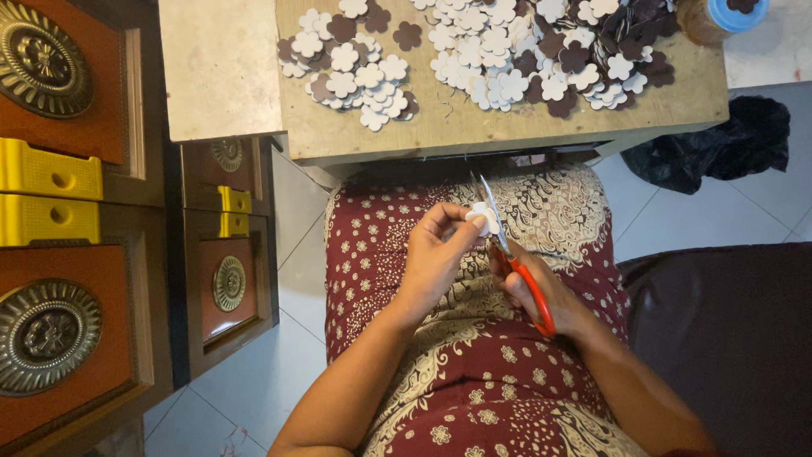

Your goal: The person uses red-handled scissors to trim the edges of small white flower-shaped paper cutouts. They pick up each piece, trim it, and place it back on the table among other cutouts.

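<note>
Over the lap, below the tabletop point(507, 131) edge, the left hand point(436, 254) pinches a small white flower cutout point(482, 217) between thumb and curled fingers. The cutout sits at about one o'clock from that hand and touches the scissors point(512, 254), whose long axis runs from eleven to five o'clock. Nearer the body, the right hand point(545, 300) closes through the red handles; whether the blades stand apart cannot be told.

white flower cutout point(483, 217), red-handled scissors point(516, 258)
</note>
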`<action>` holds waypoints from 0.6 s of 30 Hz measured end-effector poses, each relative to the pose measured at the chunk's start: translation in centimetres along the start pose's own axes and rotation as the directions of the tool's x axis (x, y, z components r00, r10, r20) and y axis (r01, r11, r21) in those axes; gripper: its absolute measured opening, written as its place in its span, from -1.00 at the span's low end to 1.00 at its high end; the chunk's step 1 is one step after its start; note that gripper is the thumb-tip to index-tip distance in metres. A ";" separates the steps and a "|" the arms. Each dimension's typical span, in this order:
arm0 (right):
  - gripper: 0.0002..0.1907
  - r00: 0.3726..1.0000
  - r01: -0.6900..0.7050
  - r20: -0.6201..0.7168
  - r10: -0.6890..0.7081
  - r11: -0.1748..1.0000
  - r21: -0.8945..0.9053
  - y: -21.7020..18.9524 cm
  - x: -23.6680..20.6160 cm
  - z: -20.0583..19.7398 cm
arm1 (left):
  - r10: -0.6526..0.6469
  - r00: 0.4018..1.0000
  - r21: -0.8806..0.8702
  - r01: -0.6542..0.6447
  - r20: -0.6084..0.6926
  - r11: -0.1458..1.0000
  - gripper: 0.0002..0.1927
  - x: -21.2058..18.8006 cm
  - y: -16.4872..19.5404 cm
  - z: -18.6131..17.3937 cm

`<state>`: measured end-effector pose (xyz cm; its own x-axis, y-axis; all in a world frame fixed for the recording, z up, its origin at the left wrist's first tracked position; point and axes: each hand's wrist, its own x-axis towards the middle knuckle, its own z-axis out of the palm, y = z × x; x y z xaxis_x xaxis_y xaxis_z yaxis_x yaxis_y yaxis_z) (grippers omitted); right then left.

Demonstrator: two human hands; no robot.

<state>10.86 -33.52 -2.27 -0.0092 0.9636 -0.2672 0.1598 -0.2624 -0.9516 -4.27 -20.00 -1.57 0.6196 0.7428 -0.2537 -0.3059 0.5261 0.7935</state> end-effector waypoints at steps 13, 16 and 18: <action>0.01 0.997 0.071 0.015 -0.070 0.993 -0.098 -1.3 0.2 -0.5 | 0.031 0.998 0.021 -0.030 -0.063 0.999 -0.80 -0.3 0.7 0.6; 0.04 0.990 0.144 0.021 -0.142 0.986 -0.088 -1.6 0.2 -0.5 | 0.040 0.997 0.059 -0.036 -0.070 0.998 -0.80 -0.5 0.9 0.7; 0.06 0.983 0.181 0.019 -0.180 0.981 -0.076 -1.6 0.2 -0.5 | 0.045 0.996 0.066 -0.040 -0.071 0.997 -0.80 -0.6 0.9 0.8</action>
<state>11.06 -32.90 -0.71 -0.0570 0.9939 -0.0943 0.2297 -0.0788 -0.9701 -4.34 -20.31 -0.24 0.5522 0.7933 -0.2563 -0.2820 0.4671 0.8381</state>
